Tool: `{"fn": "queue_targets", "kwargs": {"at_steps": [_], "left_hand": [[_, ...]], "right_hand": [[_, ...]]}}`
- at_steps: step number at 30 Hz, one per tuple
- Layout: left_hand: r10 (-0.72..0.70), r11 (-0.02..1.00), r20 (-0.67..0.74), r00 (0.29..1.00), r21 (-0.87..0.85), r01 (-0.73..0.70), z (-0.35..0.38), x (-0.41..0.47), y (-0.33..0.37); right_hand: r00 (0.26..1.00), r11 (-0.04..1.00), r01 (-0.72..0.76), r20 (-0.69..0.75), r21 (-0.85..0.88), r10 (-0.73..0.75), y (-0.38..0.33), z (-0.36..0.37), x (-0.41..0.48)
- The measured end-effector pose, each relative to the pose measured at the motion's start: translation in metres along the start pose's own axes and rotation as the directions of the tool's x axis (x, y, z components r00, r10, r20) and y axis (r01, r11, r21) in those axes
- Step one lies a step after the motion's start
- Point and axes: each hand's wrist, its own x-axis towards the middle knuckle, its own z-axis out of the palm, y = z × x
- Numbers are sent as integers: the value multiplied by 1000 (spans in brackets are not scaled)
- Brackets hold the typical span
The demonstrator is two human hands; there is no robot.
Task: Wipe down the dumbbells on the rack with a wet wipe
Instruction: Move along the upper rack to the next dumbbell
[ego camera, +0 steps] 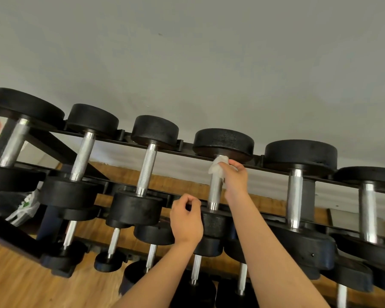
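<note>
Right grip [236, 176]: fingers curled round a crumpled white wet wipe [217, 167], pressing it against the top of the steel handle of a dumbbell [215, 193], right under the far black head. Left grip [187, 221]: fingers and thumb curled on the rim of the same dumbbell's near head, just at the front rail. Both forearms bare, reaching up from the bottom edge of the view.

Fourth from the left on the top tier of a black rack [257, 162], lying across the two rails, far head toward the wall. Five more dumbbells [146, 170] alongside on the same tier, three to the left and two to the right, all with black round heads and knurled metal handles. Smaller ones on a lower tier beneath, partly hidden by the forearms.

Behind the rack, a plain grey wall [209, 63]. Below, a wooden floor [20, 281]. Low at the left, behind the rack frame, a white plastic bag [25, 210] with green print.
</note>
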Motion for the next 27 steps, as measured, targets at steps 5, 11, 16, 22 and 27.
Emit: {"fn": "queue_targets", "kwargs": {"at_steps": [5, 11, 16, 22, 27], "left_hand": [[-3, 1000, 0, 1000, -12, 3, 0, -1, 0], [-1, 1000, 6, 1000, -15, 1, 0, -1, 1], [7, 999, 8, 1000, -37, -6, 0, -2, 2], [27, 998, 4, 1000, -56, -27, -1, -2, 1], [15, 998, 9, 1000, -68, -15, -1, -1, -2]], "right_hand": [[999, 998, -26, -34, 60, 28, 5, 5, 3], [993, 987, -30, -110, 158, 47, 7, 5, 3], [993, 992, -118, 34, 39, 117, -1, 2, 5], [997, 982, -77, -8, 173, 80, 6, 6, -2], [991, 972, -131, -7, 197, 135, 2, 0, 5]]}}
